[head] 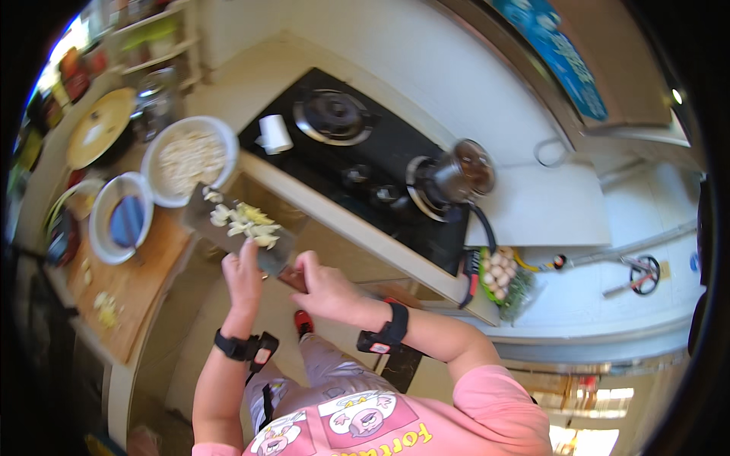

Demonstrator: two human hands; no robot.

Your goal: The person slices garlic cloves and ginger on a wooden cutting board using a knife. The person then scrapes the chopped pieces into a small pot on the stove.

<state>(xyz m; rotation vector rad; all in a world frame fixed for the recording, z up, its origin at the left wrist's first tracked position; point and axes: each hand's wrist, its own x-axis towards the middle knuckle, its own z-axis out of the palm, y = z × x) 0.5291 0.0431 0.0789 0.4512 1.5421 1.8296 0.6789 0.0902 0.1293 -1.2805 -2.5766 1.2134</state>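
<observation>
My right hand grips the handle of a broad-bladed cleaver, held level in front of me. Chopped pale pieces, which look like garlic and ginger, lie on its flat blade. My left hand is at the blade's near edge, the thumb against it and the other fingers partly hidden. Just beyond the blade tip stands a white bowl of pale sliced food. Left of that is a smaller white bowl with dark liquid and a blue item in it.
A wooden cutting board at left bears chopped bits. Ahead is a black gas hob with a white cup-like object and a dark long-handled pot. A yellowish lidded pan stands back left; eggs and greens sit right.
</observation>
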